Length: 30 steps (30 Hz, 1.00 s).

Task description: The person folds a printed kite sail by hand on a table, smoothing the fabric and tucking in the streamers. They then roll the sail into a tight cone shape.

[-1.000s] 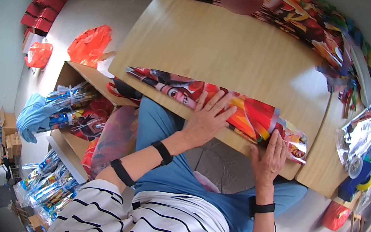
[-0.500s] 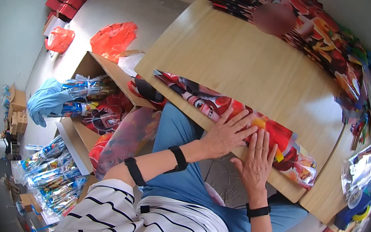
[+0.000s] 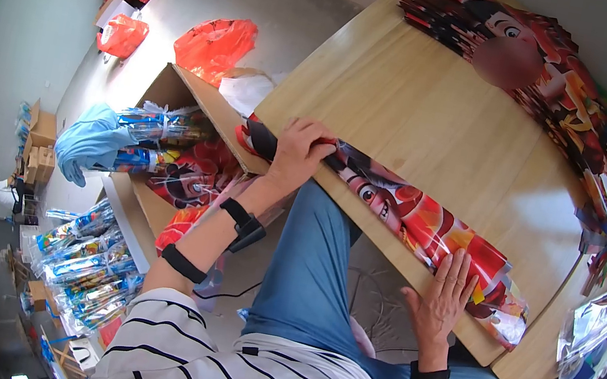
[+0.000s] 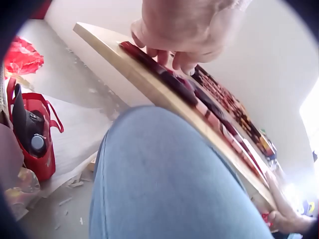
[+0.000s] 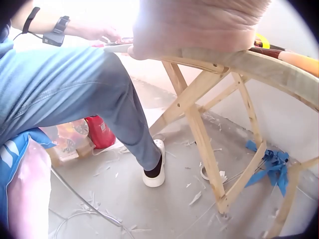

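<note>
A long folded glossy sheet [image 3: 437, 237], printed red with a cartoon face, lies along the front edge of the wooden table [image 3: 445, 125]. At its left end, my left hand [image 3: 300, 155] touches it with bent fingers; the left wrist view shows those fingertips [image 4: 177, 60] on the sheet near the table corner. Nearer the sheet's right end, my right hand [image 3: 440, 299] presses it with straight fingers. Only the heel of the right hand [image 5: 199, 27] shows above the table edge in the right wrist view; its fingers are hidden there.
A fanned stack of similar printed sheets [image 3: 557, 88] lies at the table's back. On the left stands a cardboard box [image 3: 209, 104] with packaged bundles and a blue cloth [image 3: 93, 140]. Clear plastic wrap [image 3: 599, 311] hangs at the right. My knee [image 4: 164, 169] is close below the table edge.
My left hand has slid leftward along the sheet to its left end. My right hand first moved left towards it, then sits further right again. The head view has turned left.
</note>
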Tool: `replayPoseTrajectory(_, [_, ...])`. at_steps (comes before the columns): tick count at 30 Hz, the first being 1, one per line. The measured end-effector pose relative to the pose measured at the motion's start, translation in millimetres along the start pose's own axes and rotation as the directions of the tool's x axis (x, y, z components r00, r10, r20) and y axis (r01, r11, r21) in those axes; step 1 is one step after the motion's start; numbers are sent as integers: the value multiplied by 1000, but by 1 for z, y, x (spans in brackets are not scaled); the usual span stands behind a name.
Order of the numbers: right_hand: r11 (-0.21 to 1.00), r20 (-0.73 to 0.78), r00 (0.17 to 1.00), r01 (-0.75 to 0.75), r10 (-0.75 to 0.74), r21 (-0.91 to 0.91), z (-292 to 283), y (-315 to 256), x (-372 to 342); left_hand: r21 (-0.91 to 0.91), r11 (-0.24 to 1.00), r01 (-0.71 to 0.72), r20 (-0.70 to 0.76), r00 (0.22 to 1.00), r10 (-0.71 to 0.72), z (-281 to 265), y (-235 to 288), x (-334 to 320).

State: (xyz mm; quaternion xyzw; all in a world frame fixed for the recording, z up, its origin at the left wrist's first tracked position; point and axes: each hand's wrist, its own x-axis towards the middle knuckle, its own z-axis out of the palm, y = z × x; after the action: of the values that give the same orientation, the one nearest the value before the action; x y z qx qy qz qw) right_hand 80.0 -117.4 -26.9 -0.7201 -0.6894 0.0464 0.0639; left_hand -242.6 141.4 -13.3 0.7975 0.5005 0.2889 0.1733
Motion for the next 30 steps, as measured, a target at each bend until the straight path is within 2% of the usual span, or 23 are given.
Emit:
replayPoseTrajectory(1, [1000,2,1000,-1,1,0,0,0,0,-51,993,104,12,995,-103,-3,-3,6])
replayPoseTrajectory(4, [1000,10,1000,3,-2,-6,1,1,0,17,1000,22,23,999,-22,1,-1,19])
replayPoseTrajectory(7, [1000,11,1000,5,-5,3,0,1,0,33,999,7,7,1000,-8,11,-4,22])
replayPoseTrajectory(10, [1000,12,1000,7,-7,8,-2,0,1,14,998,54,43,998,-54,14,-6,23])
replayPoseTrajectory(13, [1000,13,1000,12,-12,0,-6,-1,2,63,998,22,19,1000,-23,15,-5,23])
replayPoseTrajectory(16, [1000,33,999,12,-11,-19,-6,1,1,41,999,-2,22,1000,2,15,-10,24])
replayPoseTrajectory(19, [1000,26,1000,1,-1,-7,-4,0,2,-84,995,53,71,996,-47,9,-15,26])
replayPoseTrajectory(22, [1000,24,1000,-4,4,-11,-6,-1,3,15,998,-57,-1,998,57,-4,0,20])
replayPoseTrajectory(25, [1000,5,1000,5,-5,10,-6,0,3,95,967,-237,56,971,233,-11,24,8])
replayPoseTrajectory(28, [1000,-5,1000,-8,8,18,0,0,1,60,896,-440,120,894,432,3,59,-9])
replayPoseTrajectory(30, [1000,-4,1000,-1,1,18,-3,0,3,91,862,-498,154,862,482,13,77,-13])
